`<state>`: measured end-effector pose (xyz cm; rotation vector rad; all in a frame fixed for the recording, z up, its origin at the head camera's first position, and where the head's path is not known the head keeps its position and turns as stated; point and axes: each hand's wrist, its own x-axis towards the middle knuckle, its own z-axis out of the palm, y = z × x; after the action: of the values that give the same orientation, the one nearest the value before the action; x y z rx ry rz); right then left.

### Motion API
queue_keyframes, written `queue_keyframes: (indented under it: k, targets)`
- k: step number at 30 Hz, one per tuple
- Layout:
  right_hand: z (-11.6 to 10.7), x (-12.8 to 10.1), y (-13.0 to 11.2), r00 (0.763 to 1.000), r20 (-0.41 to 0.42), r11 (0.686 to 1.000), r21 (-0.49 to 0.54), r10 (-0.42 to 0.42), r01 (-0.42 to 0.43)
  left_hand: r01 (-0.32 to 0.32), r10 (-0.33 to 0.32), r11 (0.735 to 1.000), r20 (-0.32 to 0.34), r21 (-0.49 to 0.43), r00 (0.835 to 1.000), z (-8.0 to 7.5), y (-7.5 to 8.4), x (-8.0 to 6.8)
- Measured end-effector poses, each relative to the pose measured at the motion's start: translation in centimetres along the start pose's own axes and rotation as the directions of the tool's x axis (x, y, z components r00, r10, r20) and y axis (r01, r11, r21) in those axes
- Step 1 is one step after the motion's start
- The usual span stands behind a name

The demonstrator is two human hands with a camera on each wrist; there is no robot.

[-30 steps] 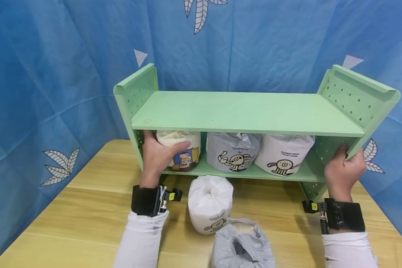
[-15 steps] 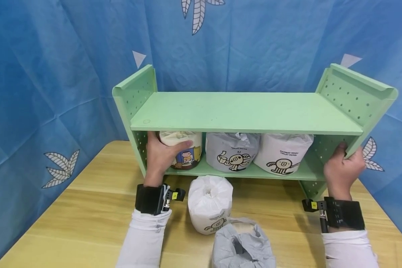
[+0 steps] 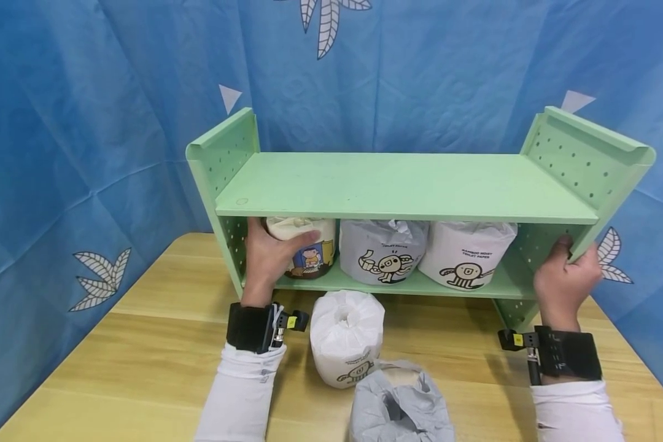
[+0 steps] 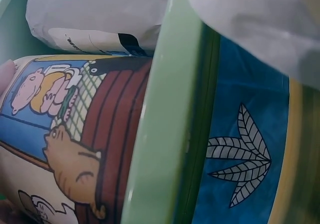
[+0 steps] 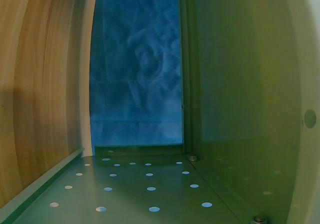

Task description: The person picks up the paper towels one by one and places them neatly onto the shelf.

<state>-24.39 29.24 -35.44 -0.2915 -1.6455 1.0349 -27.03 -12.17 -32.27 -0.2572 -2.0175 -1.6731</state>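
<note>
A green two-tier shelf (image 3: 409,187) stands on the wooden table (image 3: 143,356). On its lower tier my left hand (image 3: 271,258) grips a cartoon-printed paper roll (image 3: 309,252) at the left end; the same roll (image 4: 65,149) fills the left wrist view. Beside it sit a grey-wrapped roll (image 3: 383,248) and a white-wrapped roll (image 3: 466,252). My right hand (image 3: 566,279) grips the front edge of the shelf's right side panel (image 3: 585,162). The right wrist view shows only the perforated panel (image 5: 150,189) from close up, no fingers.
In front of the shelf a white-wrapped roll (image 3: 345,334) stands on the table, with a grey-wrapped roll (image 3: 400,402) nearer me. A blue cloth backdrop (image 3: 88,123) surrounds the table. The top tier holds nothing.
My left hand has slid the cartoon-printed roll slightly rightward along the lower tier toward the grey roll. The right hand has kept its hold on the side panel.
</note>
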Motion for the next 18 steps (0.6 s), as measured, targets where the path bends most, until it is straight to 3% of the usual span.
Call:
queue_keyframes:
  k: [8, 18]
  targets:
    - [-0.03, -0.04, -0.01, 1.0, -0.005, 1.0, -0.011, -0.013, 0.013, 0.019, -0.019, 1.0, 0.021, -0.014, 1.0, 0.35, -0.22, 0.19]
    - [0.05, -0.09, -0.08, 1.0, -0.007, 1.0, 0.004, 0.001, -0.001, 0.022, -0.025, 0.998, 0.05, 0.055, 0.998, 0.01, 0.35, -0.07]
